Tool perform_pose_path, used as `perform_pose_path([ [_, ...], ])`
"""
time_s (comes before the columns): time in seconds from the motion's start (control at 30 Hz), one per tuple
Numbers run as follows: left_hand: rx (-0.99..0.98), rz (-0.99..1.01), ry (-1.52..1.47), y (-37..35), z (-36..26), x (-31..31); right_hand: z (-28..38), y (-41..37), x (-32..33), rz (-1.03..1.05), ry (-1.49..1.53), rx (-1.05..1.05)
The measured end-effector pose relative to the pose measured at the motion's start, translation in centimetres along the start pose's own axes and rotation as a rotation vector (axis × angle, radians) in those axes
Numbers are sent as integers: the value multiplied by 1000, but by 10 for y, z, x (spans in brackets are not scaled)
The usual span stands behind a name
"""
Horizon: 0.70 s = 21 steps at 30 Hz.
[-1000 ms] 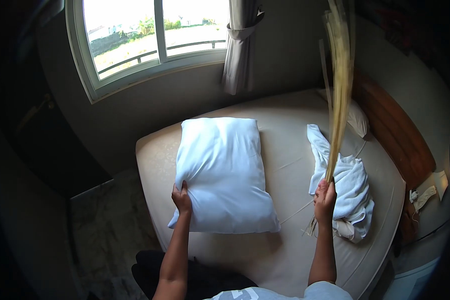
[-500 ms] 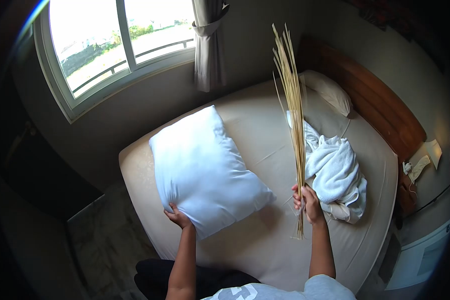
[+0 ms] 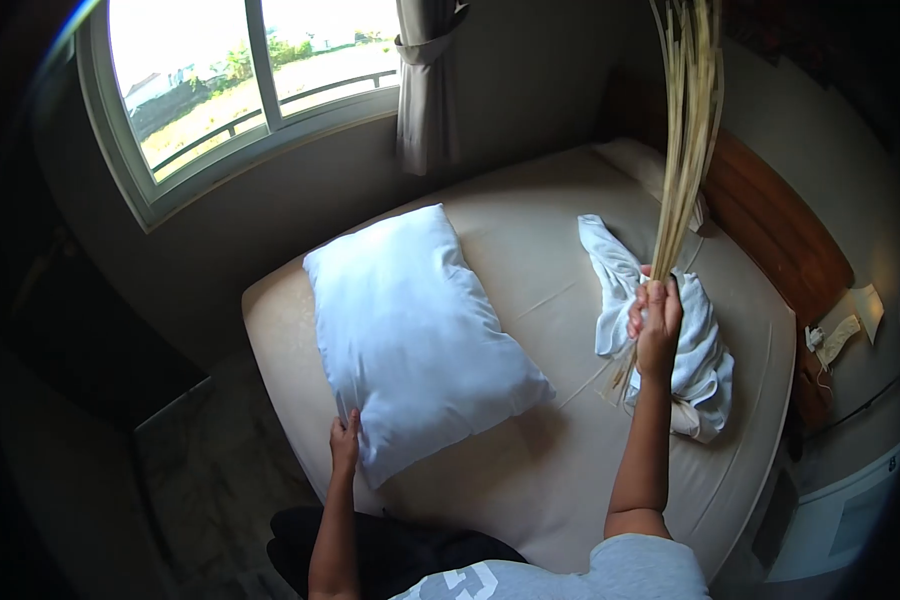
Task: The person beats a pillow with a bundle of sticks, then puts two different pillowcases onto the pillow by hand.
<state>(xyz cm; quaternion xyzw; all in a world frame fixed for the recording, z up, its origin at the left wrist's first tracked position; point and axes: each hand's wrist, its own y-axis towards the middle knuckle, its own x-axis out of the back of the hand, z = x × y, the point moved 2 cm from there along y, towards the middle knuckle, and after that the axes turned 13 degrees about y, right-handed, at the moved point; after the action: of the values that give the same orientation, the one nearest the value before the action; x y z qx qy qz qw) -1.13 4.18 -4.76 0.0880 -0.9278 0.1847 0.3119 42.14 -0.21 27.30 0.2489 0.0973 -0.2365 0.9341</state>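
My right hand (image 3: 657, 318) is wrapped round the lower part of a stick broom (image 3: 688, 130), a bundle of thin straw-coloured sticks. The broom points up, leaning right, and its top runs out of the frame. Its short butt end sticks out below my fist. Behind that hand a crumpled white towel (image 3: 705, 345) lies on the bed. At the near left edge of a plump white pillow (image 3: 410, 330), my left hand (image 3: 345, 440) is closed on the cover, its thumb up; part of its fingers is hidden. The pillow rests on the bed's left half.
A beige sheet covers the mattress (image 3: 540, 250). Another pillow (image 3: 635, 165) lies by the wooden headboard (image 3: 780, 220), partly behind the broom. A window (image 3: 185, 90) with a tied curtain (image 3: 428, 90) is at the back left. Papers and a cable lie right of the bed.
My right hand has raised the broom up and to the right, away from its place beside the towel. My left hand has shifted slightly left and down, still at the pillow's edge.
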Motion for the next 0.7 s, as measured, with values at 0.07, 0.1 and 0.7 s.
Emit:
perform_pose_path([
  [0.07,-328,-170,-221,-19,-8,-8,7,-13,0,-101,-268,241],
  [0.1,-350,-211,-143,-30,-13,-4,-6,-23,2,-213,-380,311],
  [0.7,-406,-375,-37,-68,34,-18,-145,-86,-2,-166,-236,12],
])
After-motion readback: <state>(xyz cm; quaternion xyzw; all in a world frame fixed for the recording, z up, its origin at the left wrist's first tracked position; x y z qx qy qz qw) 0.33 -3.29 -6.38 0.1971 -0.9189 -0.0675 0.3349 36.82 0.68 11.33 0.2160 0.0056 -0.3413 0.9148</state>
